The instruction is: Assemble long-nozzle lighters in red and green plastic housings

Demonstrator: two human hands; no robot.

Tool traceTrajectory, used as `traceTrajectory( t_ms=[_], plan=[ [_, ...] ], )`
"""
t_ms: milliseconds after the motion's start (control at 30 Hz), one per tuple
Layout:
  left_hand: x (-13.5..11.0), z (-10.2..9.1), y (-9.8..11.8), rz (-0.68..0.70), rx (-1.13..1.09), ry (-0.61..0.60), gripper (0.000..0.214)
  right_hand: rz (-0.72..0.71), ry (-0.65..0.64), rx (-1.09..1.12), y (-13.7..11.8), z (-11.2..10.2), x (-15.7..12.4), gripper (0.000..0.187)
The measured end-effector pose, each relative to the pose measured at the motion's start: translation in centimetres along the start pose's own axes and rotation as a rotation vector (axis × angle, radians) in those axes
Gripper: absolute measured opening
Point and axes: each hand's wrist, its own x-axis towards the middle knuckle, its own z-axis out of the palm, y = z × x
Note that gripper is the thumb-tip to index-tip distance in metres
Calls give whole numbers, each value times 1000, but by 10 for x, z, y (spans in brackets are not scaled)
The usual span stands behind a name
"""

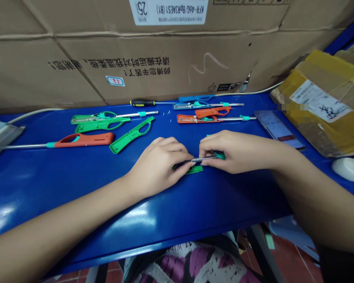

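My left hand (161,163) and my right hand (234,151) meet at the middle of the blue table (76,184). Together they pinch a green lighter part (194,169) with a thin metal tube (202,159) running between the fingertips. Both hands have their fingers curled tight around it, and most of the piece is hidden under them.
Green (102,122), orange (85,139) and blue (206,103) long-nosed lighters and half shells lie across the table behind the hands. A black-handled screwdriver (143,103) and a phone (279,129) lie there too. Cardboard boxes (153,55) wall the back; a taped parcel (327,102) sits right.
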Motion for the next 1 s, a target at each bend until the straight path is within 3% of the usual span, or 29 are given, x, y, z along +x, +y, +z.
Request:
traceTrajectory(
  t_ms=[1000],
  plan=[
    [-2, 1, 2, 53, 71, 10, 22, -52, 33, 24, 0, 5, 1, 7]
  ],
)
